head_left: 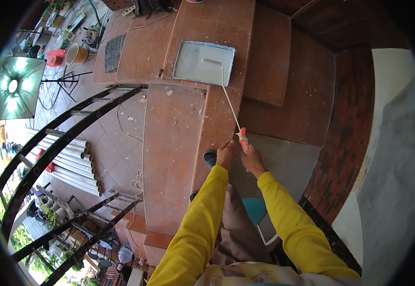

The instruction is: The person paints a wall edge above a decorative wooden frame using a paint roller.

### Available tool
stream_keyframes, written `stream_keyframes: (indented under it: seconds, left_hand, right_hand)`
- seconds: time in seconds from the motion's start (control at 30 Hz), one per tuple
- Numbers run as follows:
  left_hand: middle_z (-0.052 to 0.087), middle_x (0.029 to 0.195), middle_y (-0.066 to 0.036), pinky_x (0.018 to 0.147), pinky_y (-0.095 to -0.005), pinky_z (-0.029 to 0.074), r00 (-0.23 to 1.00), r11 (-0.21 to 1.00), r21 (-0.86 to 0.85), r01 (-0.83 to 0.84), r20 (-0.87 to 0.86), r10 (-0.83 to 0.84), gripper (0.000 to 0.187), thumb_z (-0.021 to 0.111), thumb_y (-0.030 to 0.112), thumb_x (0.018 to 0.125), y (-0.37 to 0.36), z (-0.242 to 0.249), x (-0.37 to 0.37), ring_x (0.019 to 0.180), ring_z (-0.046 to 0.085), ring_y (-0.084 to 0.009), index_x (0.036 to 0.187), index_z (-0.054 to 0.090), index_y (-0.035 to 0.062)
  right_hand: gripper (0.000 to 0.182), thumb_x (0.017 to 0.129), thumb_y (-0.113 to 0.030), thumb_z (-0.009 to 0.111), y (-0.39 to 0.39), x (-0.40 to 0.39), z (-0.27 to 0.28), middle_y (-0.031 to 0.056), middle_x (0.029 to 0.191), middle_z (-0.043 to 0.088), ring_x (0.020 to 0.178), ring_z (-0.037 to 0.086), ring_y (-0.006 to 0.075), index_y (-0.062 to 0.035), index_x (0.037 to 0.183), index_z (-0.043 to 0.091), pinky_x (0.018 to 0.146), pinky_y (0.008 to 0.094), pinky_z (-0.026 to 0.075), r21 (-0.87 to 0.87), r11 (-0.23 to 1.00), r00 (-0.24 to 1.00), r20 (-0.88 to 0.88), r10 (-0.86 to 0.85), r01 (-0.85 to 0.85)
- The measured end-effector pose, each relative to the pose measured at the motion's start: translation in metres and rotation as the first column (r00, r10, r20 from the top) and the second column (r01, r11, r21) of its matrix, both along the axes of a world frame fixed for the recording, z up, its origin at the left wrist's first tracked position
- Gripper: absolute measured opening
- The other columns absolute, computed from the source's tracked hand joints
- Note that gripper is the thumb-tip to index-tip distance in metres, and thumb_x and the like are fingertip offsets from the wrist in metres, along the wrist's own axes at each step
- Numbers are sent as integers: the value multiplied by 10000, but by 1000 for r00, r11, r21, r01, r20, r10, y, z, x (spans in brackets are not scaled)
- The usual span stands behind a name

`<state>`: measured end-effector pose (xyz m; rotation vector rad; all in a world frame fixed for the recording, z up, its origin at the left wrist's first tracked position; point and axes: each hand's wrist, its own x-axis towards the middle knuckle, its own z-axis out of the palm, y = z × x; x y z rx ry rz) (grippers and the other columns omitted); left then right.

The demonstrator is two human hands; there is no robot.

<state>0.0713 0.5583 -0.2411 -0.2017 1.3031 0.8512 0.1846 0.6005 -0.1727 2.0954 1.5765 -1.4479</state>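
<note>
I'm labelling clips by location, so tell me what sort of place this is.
Probably a home being painted or renovated: a tray of pale, paint-like liquid with a roller head in it, a dark ladder, and pipes lying on floor tiles.

- Two hands in front of me: one left hand (226,155), one right hand (252,160)
- Two yellow sleeves (206,214)
- One paint roller (231,105)
- One tray (188,80)
- One lit lamp (13,86)
- Two dark ladder sections (90,119)
- At least five white pipes (76,172), too bunched to count exactly
- One red basin (55,57)
- One tan bucket (77,55)
- One dark mat (115,53)
- One teal seat (254,210)
- Two dark shoes (210,158), one barely showing
- One clear jug (125,254)
</note>
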Motion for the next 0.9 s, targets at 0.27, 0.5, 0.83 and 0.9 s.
stream_keyframes:
  seconds: [0.27, 0.5, 0.83, 0.9]
  left_hand:
    - [667, 1056, -86, 710, -335, 516, 993, 995, -24, 98, 67, -96, 349, 513, 301, 968, -45, 8, 2, 852, 663, -202, 1228, 519, 68]
    - [649, 1116, -95, 733, -349, 516, 988, 989, -59, 136, 83, -131, 348, 496, 294, 979, -64, 16, 1, 858, 661, -208, 1256, 502, 84]
    - [645, 1133, -106, 756, -363, 505, 988, 995, -56, 83, 136, -75, 364, 493, 293, 978, -88, 33, -4, 876, 656, -215, 1275, 497, 80]
    - [644, 1139, -110, 765, -368, 501, 988, 993, -65, 95, 129, -86, 375, 491, 291, 979, -90, 36, -3, 881, 656, -217, 1285, 492, 74]
  right_hand:
    - [339, 826, -161, 571, 4, -5, -3, 224, 766, 639, 506, 641, 293, 90, 1046, 513, 421, 370, 514, -64, 997, 998, 53, -36, 39]
    - [318, 834, -176, 572, -3, -4, -11, 191, 752, 622, 444, 593, 241, 76, 1019, 510, 384, 350, 474, -61, 998, 997, 75, -25, 30]
    - [246, 876, -272, 635, -22, 7, 6, 11, 645, 498, 456, 487, 102, -55, 857, 522, 370, 272, 429, -222, 930, 916, -215, -339, 293]
    - [248, 878, -277, 638, -25, 13, 5, 12, 646, 499, 451, 482, 103, -67, 827, 516, 368, 266, 426, -157, 956, 943, -189, -275, 248]
